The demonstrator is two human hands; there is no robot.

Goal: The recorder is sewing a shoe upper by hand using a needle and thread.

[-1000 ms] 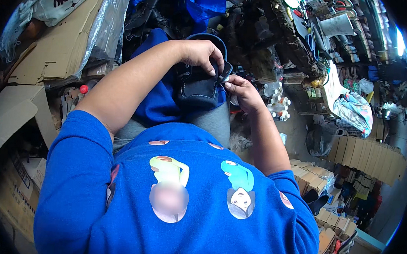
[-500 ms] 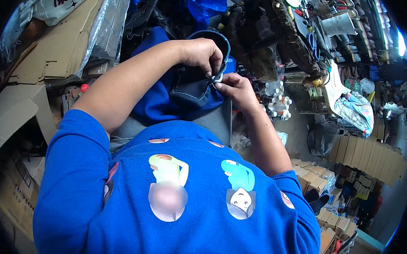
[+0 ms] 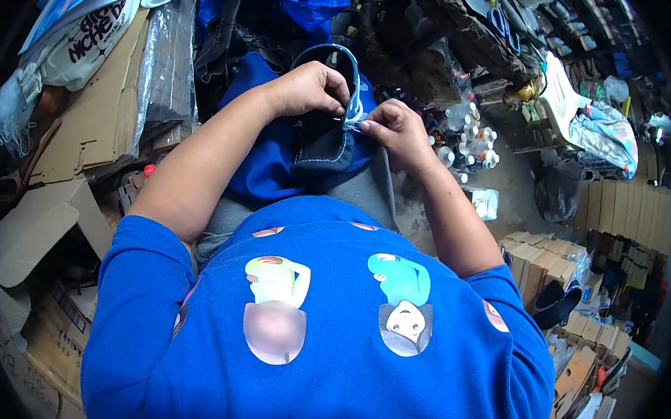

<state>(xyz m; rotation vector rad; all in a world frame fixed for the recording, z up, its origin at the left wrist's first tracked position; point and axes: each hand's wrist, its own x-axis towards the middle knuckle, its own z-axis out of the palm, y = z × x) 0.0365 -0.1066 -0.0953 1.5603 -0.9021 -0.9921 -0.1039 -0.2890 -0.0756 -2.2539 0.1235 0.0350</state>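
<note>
On my lap, over a blue cloth [image 3: 257,166], lies a black shoe [image 3: 320,151] with pale stitches along its edge. My left hand [image 3: 308,89] reaches over its opening, thumb and fingers pinched together just inside the rim; what they pinch is too small to make out. On the outer side of the same rim, my right hand [image 3: 400,135] is closed, thumb against forefinger, on pale thread [image 3: 354,124] running to the stitched edge. Both hands' fingertips are close together, with the rim between them.
Flat cardboard [image 3: 99,110] and a white printed bag [image 3: 104,30] are stacked on the left. Several small white-capped bottles [image 3: 474,145] stand to the right. Beyond them are a black bag [image 3: 558,194] and bundled cardboard pieces [image 3: 536,264]. A blue plastic bag [image 3: 306,4] lies ahead.
The view has shifted slightly. My hands have moved a little apart at the rim, the right one drawing away to the right with thread. The shoe is turned slightly.
</note>
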